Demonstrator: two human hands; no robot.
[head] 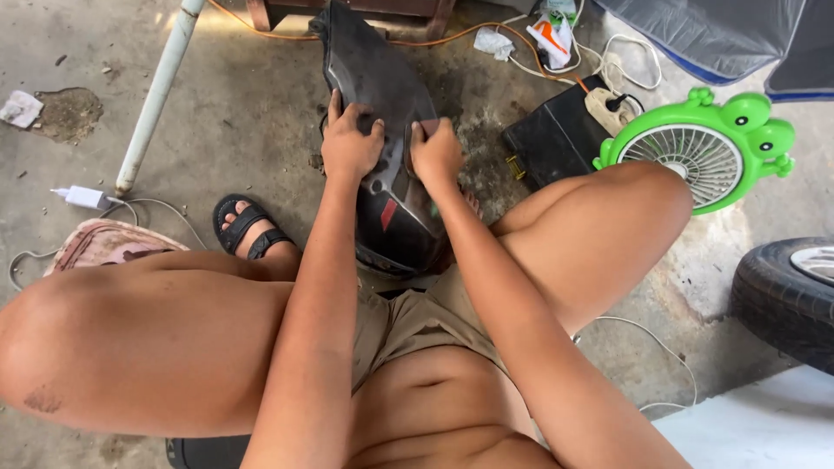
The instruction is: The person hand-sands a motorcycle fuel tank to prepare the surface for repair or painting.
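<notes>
A long black plastic body panel with a small red mark stands on the concrete between my knees, its far end leaning away from me. My left hand grips the panel's left side, fingers spread over its top face. My right hand presses a small brownish sanding piece against the panel's right edge, fingers curled over it. Both forearms reach down between my bare thighs. The panel's lower end is hidden behind my arms.
A green frog-shaped fan stands at right beside a black box and a power strip with white and orange cables. A tyre lies far right. A white pipe, a charger and my sandalled foot are at left.
</notes>
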